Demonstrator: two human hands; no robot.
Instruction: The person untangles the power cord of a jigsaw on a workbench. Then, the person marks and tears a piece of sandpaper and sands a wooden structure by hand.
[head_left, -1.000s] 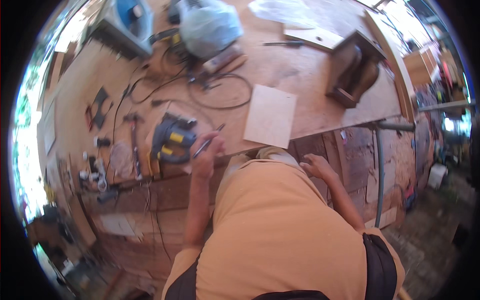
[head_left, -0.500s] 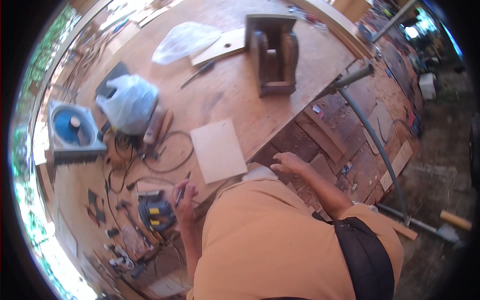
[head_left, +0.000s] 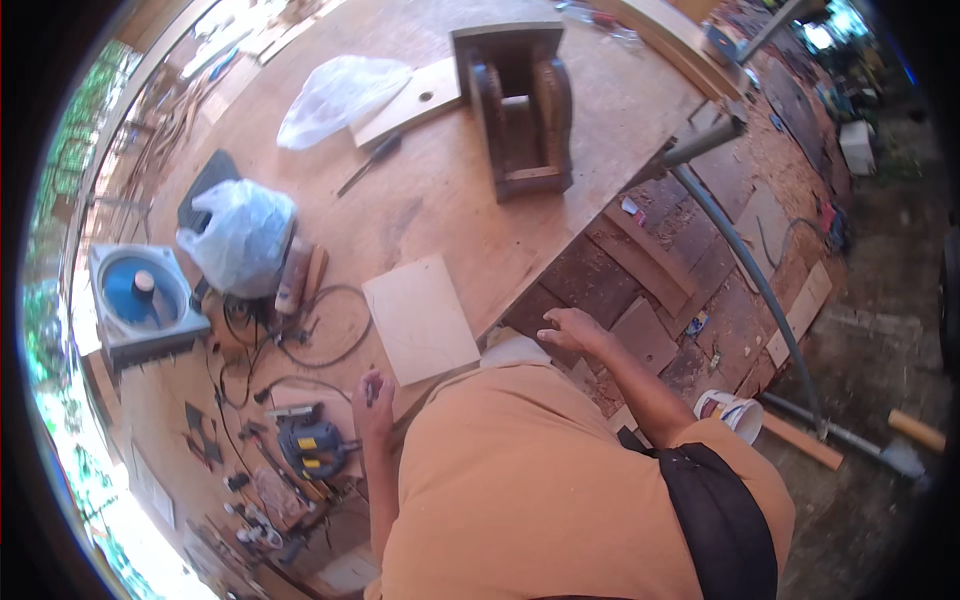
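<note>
My left hand is closed around a slim dark pen or pencil, just beside the near edge of the workbench. Close to it, a pale rectangular board lies flat with one corner at the bench edge. My right hand hangs in the air past that edge, fingers loosely apart and holding nothing. A jigsaw-like power tool, grey with yellow marks, rests to the left of my left hand. Farther back a dark wooden piece with curved sides stands on the bench.
A screwdriver-like tool, a clear plastic bag and a board with a hole lie at the back. To the left are a bluish bag, cables and a blue round-faced box. A metal pipe and white bucket stand right.
My view has shifted, so the bench things sit farther left and the white bucket shows more. My left hand has turned a little with the pen or pencil; the right stays raised.
</note>
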